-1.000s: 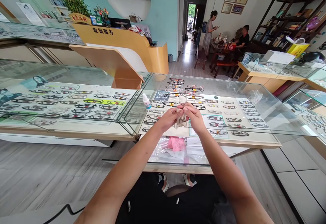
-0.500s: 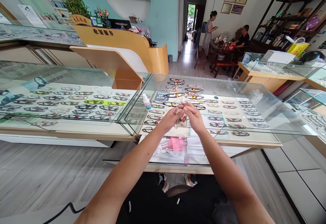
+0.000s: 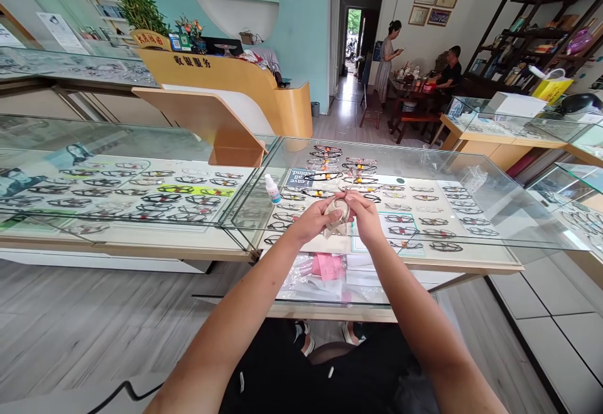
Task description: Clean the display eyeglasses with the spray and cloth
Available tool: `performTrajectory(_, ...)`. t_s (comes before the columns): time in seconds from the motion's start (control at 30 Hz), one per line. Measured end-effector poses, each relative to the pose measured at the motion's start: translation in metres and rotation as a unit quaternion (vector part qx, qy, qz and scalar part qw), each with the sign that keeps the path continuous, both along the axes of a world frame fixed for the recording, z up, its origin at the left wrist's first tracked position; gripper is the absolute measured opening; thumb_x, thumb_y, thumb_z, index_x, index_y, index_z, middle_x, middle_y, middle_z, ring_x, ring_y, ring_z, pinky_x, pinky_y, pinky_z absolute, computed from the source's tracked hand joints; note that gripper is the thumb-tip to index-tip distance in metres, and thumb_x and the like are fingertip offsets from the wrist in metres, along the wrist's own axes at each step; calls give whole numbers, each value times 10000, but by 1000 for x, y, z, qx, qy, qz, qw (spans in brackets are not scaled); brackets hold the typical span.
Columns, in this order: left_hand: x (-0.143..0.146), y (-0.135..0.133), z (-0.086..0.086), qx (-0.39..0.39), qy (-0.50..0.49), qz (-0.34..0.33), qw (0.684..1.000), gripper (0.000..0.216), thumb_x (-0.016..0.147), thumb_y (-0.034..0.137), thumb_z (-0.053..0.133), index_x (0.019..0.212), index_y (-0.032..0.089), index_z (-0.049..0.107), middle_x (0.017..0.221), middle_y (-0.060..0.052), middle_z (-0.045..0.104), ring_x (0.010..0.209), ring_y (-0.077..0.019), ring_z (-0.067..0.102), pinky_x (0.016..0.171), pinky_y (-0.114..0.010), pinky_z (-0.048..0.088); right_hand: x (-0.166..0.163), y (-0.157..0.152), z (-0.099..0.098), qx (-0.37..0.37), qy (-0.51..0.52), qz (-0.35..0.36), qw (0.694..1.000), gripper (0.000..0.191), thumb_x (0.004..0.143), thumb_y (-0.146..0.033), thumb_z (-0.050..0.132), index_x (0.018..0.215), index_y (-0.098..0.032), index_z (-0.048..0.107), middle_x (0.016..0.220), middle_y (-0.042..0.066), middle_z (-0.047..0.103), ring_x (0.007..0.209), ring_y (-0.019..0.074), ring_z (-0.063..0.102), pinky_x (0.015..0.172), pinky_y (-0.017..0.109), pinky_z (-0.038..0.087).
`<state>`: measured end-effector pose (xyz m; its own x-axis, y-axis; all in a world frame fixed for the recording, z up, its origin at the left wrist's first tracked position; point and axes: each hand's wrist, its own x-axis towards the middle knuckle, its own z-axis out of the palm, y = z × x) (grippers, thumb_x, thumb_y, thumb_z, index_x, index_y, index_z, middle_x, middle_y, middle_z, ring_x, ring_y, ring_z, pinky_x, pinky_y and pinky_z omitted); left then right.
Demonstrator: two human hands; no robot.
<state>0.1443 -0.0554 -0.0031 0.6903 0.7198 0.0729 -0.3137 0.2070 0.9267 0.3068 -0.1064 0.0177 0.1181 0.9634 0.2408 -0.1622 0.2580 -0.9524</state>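
Observation:
Both my hands meet above the glass display case (image 3: pixel 471 238). My left hand (image 3: pixel 315 218) pinches a beige cloth (image 3: pixel 337 220) wrapped around a small clear-framed pair of glasses, mostly hidden by the cloth. My right hand (image 3: pixel 363 213) is closed on the same cloth and glasses from the right. A small white dropper bottle (image 3: pixel 272 189) with a blue label stands on the glass to the left of my hands.
Rows of spectacle frames (image 3: pixel 424 219) lie inside the cases. Pink paper (image 3: pixel 328 266) and plastic bags sit on the lower shelf. A curved wooden counter (image 3: pixel 245 81) stands behind. Two people (image 3: pixel 389 59) are at a table in the back room. Shelving fills the right wall.
The clear lens that stood up above my fingers is now covered by the cloth, and my hands have closed more tightly together around it.

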Motion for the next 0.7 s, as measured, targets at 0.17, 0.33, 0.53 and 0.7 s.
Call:
performTrajectory(0.17,5,0,-2,4,16,56,998,677,719,561,980,1201,151,741,831,-45,779,678,-149,710,686,-260,563,-4,-2,0,6,21,34,999,270,887,-488,769,814,-234,825,1154,72,619,673,136,521,524,341,503)
performTrajectory(0.33,6,1,-5,3,32,82,996,733,750,708,894,1183,138,734,716,-41,745,586,-154,674,593,-258,522,-2,-5,7,42,-46,40,997,359,919,-457,729,634,-240,757,1025,108,671,1049,285,646,781,415,599)
performTrajectory(0.53,1,3,-5,-11,15,26,999,675,803,648,888,1248,160,749,883,-102,805,741,-224,769,741,-331,590,1,2,1,0,9,0,1000,263,861,-463,727,796,-226,820,1025,71,660,851,208,578,588,319,467)
performTrajectory(0.7,2,3,-6,19,16,29,999,679,738,520,980,1269,166,747,901,-74,805,771,-204,755,775,-316,585,-2,2,-3,-11,49,26,998,260,864,-464,748,810,-219,817,1094,61,652,667,134,477,535,318,450)
